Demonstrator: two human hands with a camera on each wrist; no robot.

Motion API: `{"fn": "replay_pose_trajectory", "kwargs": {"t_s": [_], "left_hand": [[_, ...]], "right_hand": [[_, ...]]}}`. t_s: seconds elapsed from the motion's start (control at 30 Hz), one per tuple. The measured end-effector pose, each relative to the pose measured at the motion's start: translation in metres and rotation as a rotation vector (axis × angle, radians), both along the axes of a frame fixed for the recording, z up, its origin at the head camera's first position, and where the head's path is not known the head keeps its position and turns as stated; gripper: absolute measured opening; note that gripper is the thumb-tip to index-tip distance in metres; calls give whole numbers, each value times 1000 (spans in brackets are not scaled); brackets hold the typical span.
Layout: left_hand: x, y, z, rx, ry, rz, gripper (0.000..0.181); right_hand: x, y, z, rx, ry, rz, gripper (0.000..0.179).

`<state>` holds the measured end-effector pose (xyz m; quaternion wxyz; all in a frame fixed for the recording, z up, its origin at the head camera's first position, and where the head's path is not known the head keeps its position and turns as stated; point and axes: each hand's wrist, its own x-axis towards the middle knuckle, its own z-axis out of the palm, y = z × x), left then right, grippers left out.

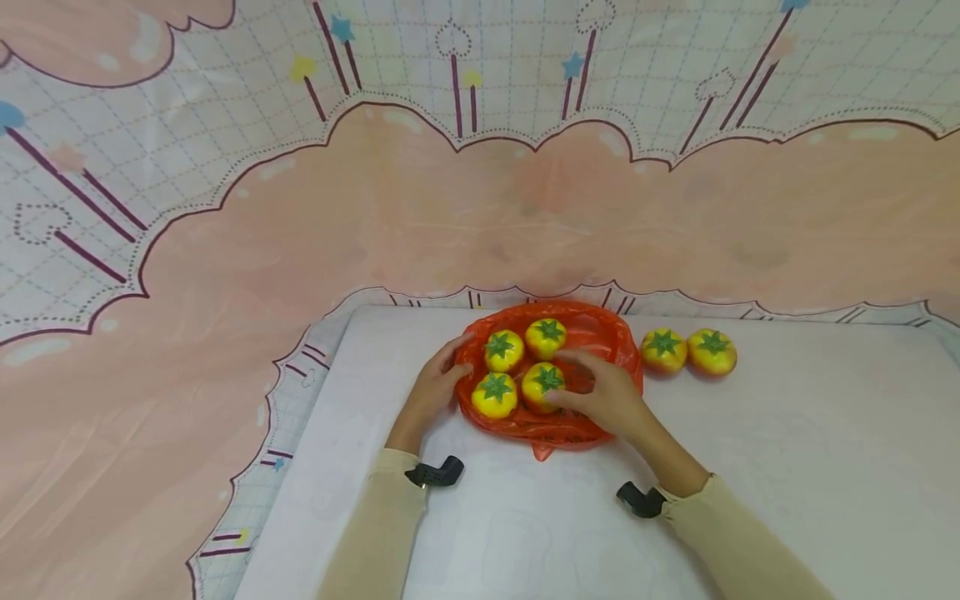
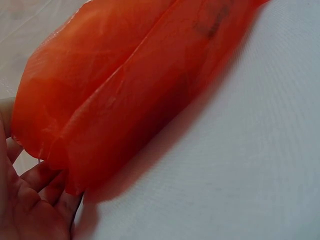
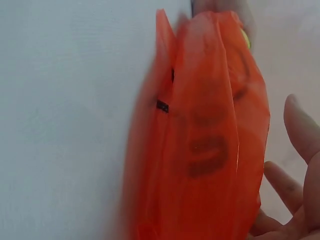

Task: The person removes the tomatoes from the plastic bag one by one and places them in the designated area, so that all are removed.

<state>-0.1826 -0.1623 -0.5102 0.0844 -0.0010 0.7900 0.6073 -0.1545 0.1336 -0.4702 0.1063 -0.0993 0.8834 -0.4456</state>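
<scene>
A red plastic bag (image 1: 592, 333) lies spread on the white table, its mouth turned up. Inside are several yellow tomato-like fruits (image 1: 495, 395) with green star-shaped tops. My left hand (image 1: 437, 379) holds the bag's left rim; in the left wrist view its fingers (image 2: 42, 180) are partly hidden by the red plastic. Over the bag's right side is my right hand (image 1: 609, 396), thumb and fingers spread beside the nearest right fruit (image 1: 542, 386). In the right wrist view no fruit shows between its fingers (image 3: 285, 187); the bag wall hides the lower part.
Two more orange-yellow fruits (image 1: 663, 352) sit side by side on the table, just right of the bag. A patterned pink and white cloth (image 1: 525, 217) hangs behind the table (image 1: 810, 467). Each wrist wears a black device (image 1: 438, 472).
</scene>
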Motion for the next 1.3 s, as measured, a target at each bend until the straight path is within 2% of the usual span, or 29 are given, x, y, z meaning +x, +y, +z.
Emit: {"fn": "replay_pose_trajectory", "kwargs": {"t_s": [0.43, 0.67, 0.87, 1.3], "left_hand": [[0, 1, -1, -7, 10, -5, 49], [1, 1, 0, -14, 6, -3, 49], [2, 0, 2, -13, -4, -2, 49], [1, -1, 0, -10, 6, -7, 49]], "right_hand": [[-3, -7, -7, 20, -48, 15, 81], [-6, -6, -7, 66, -44, 77, 86], [-8, -5, -7, 66, -49, 108, 85], [-7, -6, -9, 64, -43, 106, 80]]}}
